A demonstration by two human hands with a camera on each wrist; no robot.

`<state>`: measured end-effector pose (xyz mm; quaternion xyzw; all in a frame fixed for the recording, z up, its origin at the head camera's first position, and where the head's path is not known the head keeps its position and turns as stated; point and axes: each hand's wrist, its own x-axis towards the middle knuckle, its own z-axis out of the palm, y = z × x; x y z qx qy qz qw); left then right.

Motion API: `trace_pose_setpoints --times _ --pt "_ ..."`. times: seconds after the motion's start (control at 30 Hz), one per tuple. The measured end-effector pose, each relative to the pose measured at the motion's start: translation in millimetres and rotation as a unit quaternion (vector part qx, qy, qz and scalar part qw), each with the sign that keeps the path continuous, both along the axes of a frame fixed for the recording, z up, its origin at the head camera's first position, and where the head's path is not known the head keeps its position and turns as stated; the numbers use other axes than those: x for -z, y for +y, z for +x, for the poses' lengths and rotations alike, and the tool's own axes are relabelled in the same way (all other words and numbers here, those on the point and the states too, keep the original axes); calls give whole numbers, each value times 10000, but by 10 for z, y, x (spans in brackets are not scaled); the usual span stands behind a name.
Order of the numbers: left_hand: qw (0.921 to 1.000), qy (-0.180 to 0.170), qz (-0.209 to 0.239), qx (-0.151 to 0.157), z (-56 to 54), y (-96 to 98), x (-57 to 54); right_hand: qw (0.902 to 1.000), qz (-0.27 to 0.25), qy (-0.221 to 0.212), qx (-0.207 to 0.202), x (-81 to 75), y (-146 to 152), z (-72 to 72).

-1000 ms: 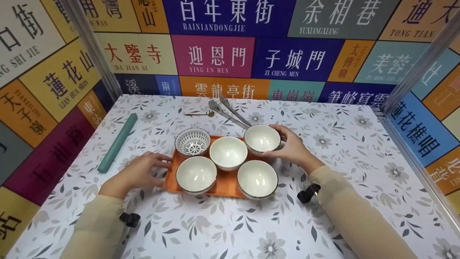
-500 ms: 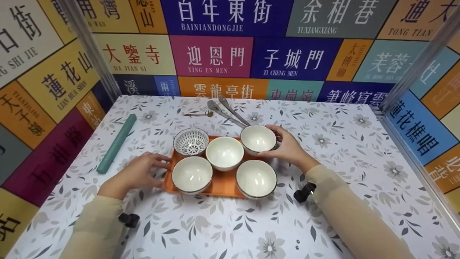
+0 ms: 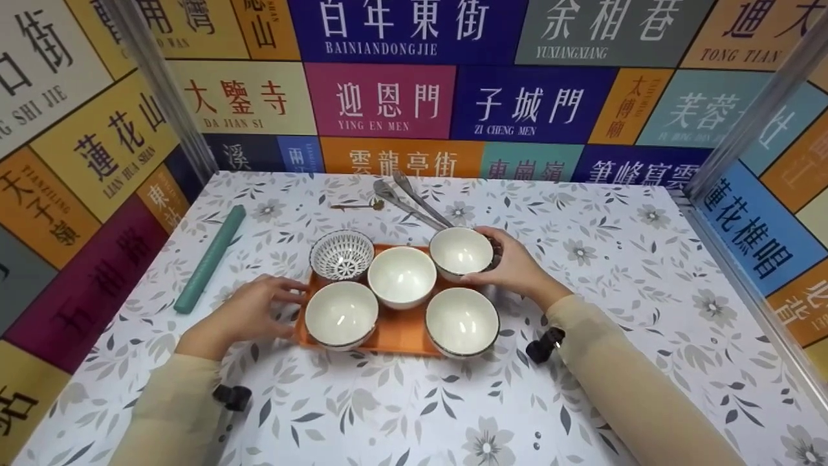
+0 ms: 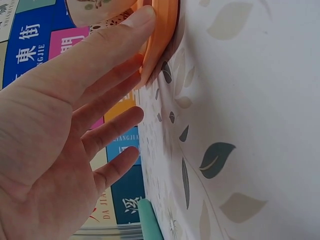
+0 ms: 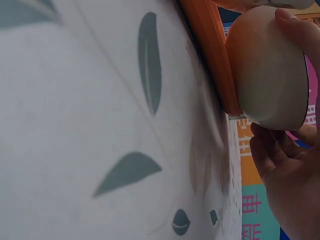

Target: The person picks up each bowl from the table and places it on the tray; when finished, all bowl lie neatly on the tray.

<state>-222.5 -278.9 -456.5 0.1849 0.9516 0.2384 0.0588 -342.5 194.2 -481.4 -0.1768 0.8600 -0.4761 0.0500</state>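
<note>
An orange tray (image 3: 400, 333) bears several bowls. At its back right corner my right hand (image 3: 511, 262) holds a white bowl (image 3: 461, 251), thumb on the near side and fingers round the far side; the right wrist view shows this bowl's outer wall (image 5: 270, 70) over the tray's end. Beside it sit a middle white bowl (image 3: 402, 276), a front left bowl (image 3: 341, 314), a front right bowl (image 3: 462, 321) and a black-patterned bowl (image 3: 342, 255). My left hand (image 3: 252, 310) touches the tray's left end; the left wrist view shows the thumb at the rim (image 4: 165, 25) and the other fingers extended.
Two grey metal utensils (image 3: 414, 204) lie behind the held bowl, their near ends hidden by it. A thin brown stick-like item (image 3: 356, 206) lies to their left. A green bar (image 3: 210, 259) rests at the left. Sign-printed walls (image 3: 381, 100) enclose the flowered tabletop (image 3: 362, 408).
My right hand has pushed the back right bowl a little left. The middle and front left bowls have shifted slightly left too. My left hand has stayed at the tray's end.
</note>
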Motion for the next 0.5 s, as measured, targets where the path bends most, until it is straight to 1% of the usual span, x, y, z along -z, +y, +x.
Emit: trace_pose_setpoints --times 0.4,0.5 --pt "10000 -15 20 -24 -10 -17 -1 9995 271 -14 -147 -29 -15 15" --pt "10000 -54 6 -65 -1 -24 5 9994 203 -65 -258 -36 -13 32"
